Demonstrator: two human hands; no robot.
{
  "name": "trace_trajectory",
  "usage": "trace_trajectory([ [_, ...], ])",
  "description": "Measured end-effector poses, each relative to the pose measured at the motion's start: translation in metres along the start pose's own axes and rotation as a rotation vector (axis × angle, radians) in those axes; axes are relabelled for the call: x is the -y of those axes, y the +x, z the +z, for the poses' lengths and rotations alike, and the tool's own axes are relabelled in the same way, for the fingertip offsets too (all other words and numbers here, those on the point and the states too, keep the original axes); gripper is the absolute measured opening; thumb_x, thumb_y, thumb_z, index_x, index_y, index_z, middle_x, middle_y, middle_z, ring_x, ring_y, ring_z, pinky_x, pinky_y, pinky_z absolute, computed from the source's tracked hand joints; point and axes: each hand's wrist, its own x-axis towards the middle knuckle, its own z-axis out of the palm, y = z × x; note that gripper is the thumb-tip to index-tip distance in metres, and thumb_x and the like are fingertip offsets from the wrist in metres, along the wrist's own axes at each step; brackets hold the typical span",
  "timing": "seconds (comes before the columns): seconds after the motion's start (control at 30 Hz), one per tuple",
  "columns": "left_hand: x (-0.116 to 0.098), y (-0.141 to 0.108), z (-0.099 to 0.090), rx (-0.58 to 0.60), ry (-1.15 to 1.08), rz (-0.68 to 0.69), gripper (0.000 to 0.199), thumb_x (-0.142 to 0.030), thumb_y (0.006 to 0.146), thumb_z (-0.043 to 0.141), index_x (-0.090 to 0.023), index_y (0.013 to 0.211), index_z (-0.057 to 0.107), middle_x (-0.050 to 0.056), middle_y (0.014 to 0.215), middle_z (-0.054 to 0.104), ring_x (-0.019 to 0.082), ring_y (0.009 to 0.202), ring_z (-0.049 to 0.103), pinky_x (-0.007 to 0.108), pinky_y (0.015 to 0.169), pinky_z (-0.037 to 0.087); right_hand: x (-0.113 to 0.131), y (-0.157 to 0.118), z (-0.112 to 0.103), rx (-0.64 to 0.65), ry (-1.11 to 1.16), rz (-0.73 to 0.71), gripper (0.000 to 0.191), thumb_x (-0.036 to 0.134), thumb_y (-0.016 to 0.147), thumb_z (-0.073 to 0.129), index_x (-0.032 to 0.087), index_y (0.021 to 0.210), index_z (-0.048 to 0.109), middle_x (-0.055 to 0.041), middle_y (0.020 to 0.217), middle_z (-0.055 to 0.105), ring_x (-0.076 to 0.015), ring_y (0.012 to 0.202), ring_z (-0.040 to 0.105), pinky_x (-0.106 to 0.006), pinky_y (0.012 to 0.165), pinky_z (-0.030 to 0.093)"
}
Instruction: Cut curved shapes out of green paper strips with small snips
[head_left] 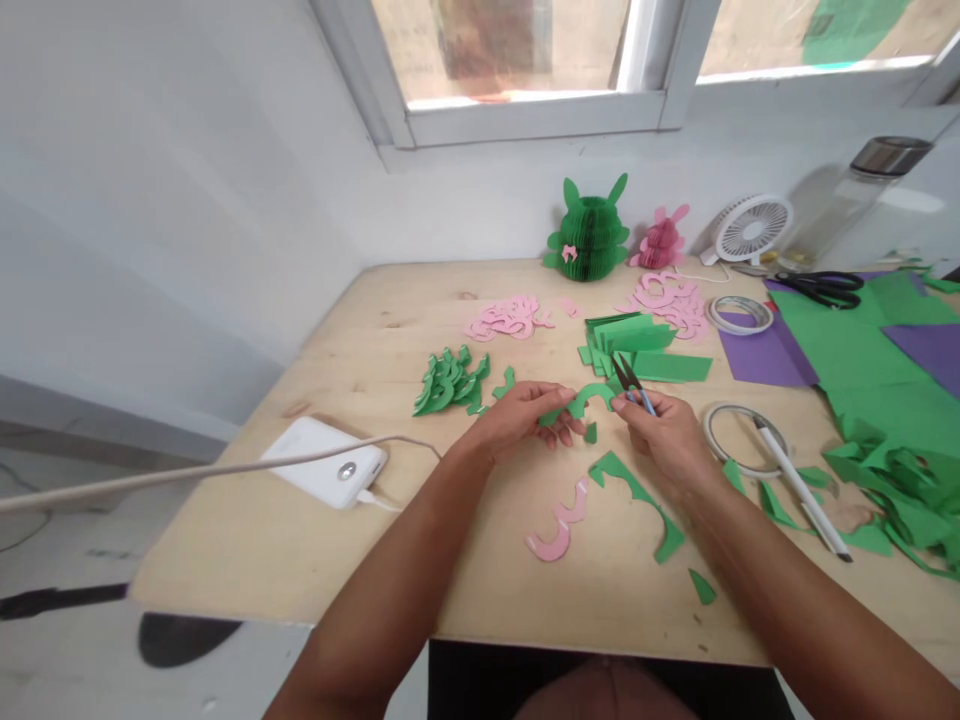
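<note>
My left hand (534, 412) pinches one end of a curved green paper piece (596, 392). At its other end is my right hand (654, 425), closed around small scissors (630, 380) with blue handles; the dark blades point up and away. A small green scrap (591, 433) lies just below the held piece. Nearer to me are a wavy pink paper piece (559, 522) and a long curved green offcut (637, 490). Left of my left hand sits a pile of cut green shapes (448, 382). Green strips (634, 345) are stacked beyond the hands.
A white power bank (326, 462) with cables is at the left. Pink cutouts (510, 318), a green paper figure (590, 235), a pink figure (660, 240) and a fan (752, 228) stand or lie behind. Tape rolls, a white pen (806, 492), black scissors (821, 288) and green sheets are right.
</note>
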Motion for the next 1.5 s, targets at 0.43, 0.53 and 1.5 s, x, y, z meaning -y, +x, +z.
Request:
trace_trajectory([
  [0.43, 0.006, 0.007, -0.003, -0.094, -0.039, 0.026, 0.031, -0.041, 0.079, 0.065, -0.01, 0.071, 0.067, 0.011, 0.071, 0.071, 0.011, 0.052, 0.059, 0.022, 0.049, 0.042, -0.003, 0.006, -0.005, -0.002, -0.054, -0.036, 0.036, 0.044, 0.057, 0.079, 0.016, 0.06, 0.057, 0.0099, 0.047, 0.028, -0.0052, 0.045, 0.018, -0.025, 0.043, 0.008],
  [0.53, 0.006, 0.006, -0.004, -0.086, -0.011, 0.03, 0.033, -0.041, 0.08, 0.064, -0.011, 0.068, 0.066, 0.01, 0.069, 0.07, 0.01, 0.051, 0.057, 0.021, 0.049, 0.041, -0.003, 0.005, -0.005, -0.005, -0.068, -0.024, 0.036, 0.045, 0.057, 0.079, 0.017, 0.059, 0.055, 0.0098, 0.047, 0.028, -0.0053, 0.045, 0.018, -0.025, 0.043, 0.007],
  [1.5, 0.011, 0.009, 0.009, -0.273, 0.249, 0.016, 0.016, -0.026, 0.079, 0.062, -0.014, 0.069, 0.061, 0.004, 0.061, 0.068, 0.007, 0.047, 0.055, 0.017, 0.043, 0.038, -0.001, 0.011, -0.007, -0.187, 0.137, -0.131, 0.03, 0.041, 0.059, 0.075, 0.015, 0.072, 0.065, 0.0123, 0.041, 0.028, -0.005, 0.037, 0.02, -0.024, 0.038, 0.011],
])
